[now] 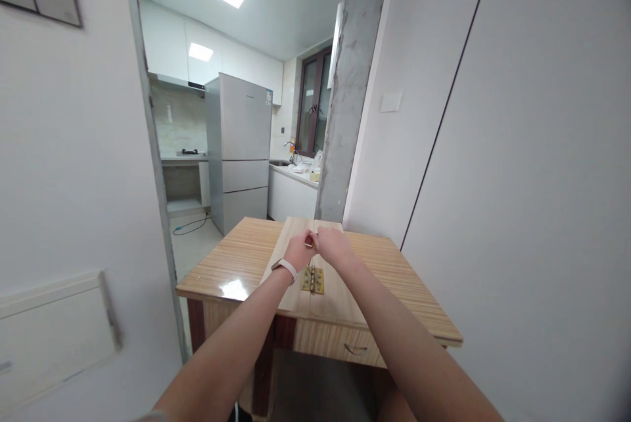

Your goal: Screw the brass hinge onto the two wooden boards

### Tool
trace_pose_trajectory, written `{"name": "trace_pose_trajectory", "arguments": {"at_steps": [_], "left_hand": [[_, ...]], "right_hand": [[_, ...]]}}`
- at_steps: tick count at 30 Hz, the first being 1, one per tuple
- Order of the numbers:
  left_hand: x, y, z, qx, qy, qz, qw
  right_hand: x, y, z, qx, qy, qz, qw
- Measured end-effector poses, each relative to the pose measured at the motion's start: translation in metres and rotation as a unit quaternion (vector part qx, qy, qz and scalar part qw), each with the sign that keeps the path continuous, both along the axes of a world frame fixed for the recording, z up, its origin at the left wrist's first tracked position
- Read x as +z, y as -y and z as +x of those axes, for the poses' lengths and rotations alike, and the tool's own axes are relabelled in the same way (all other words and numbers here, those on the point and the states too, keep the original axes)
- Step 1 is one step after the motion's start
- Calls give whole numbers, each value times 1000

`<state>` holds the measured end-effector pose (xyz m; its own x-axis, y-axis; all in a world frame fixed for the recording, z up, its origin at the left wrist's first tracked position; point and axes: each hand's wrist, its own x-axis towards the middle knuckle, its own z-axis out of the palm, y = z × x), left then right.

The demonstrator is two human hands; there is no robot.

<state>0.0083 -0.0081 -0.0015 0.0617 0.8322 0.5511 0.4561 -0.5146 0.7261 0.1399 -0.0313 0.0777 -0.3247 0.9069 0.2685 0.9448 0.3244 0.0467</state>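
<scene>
Both hands together over pale wooden boards [300, 277] on table [394, 284]; left hand [298, 251] and right hand [334, 244] pinch small reddish part [309, 241], too small to identify; brass hinge [313, 279] just below looks rigid, light; grip by edges.

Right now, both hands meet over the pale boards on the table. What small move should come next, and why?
Probably lower the small reddish item, pinched between the left hand and right hand, toward the brass hinge. The hinge lies just below them across the seam of the boards.
</scene>
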Motion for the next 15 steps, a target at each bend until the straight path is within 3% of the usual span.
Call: {"name": "trace_pose_trajectory", "arguments": {"at_steps": [2, 8, 11, 15], "left_hand": [[-13, -4, -7, -35, 18, -17, 999], [-58, -14, -26, -18, 24, -87, 996], [-66, -17, -23, -33, 21, -81, 996], [-61, -19, -15, -60, -3, -51, 997]], "right_hand": [[1, -6, 1, 8, 13, -12, 1000], [6, -14, 5, 44, 16, -11, 999], [7, -13, 3, 78, 26, -7, 997], [5, -14, 4, 131, 18, -4, 991]]}}
